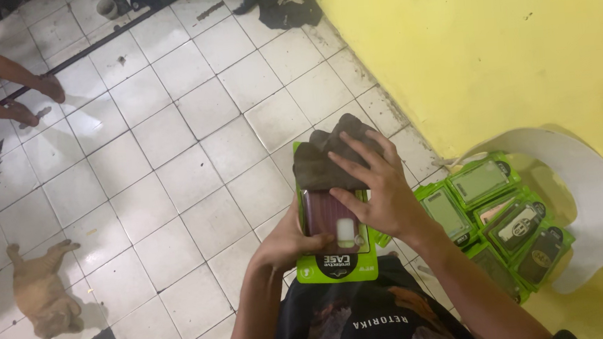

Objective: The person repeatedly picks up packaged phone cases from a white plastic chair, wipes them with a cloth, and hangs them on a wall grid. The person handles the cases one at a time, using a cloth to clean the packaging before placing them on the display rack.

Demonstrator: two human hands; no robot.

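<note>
— Both hands meet over one package, then?

— Yes. The left hand point(286, 244) grips the green phone-case package point(334, 221) from its left edge, thumb across the front, holding it up above the person's lap. The right hand point(378, 185) lies on top, fingers spread and pressing a dark grey cloth point(329, 159) against the upper part of the package.

— What does the package look like?

— A flat green card, rectangular, with a clear blister showing a dark reddish, ribbed phone case. A small white patch sits low on the blister, and a black shield-shaped label with white lettering marks the bottom edge of the card, upside down from this view.

— Any others like it?

— A heap of similar green packages point(499, 218) lies to the right, well apart from the hands, inside a white curved tub point(598, 196) tipped against the yellow wall point(492, 40). Each has a green border and a clear window; the cases inside look grey, black or patterned.

— And the surroundings?

— White floor tiles point(172, 165) with dark grout. An orange cat point(42, 290) lies stretched out at lower left. Another person's bare arms point(8, 85) reach in at upper left. A dark bundle of fabric point(281, 2) sits by the wall at the top.
</note>
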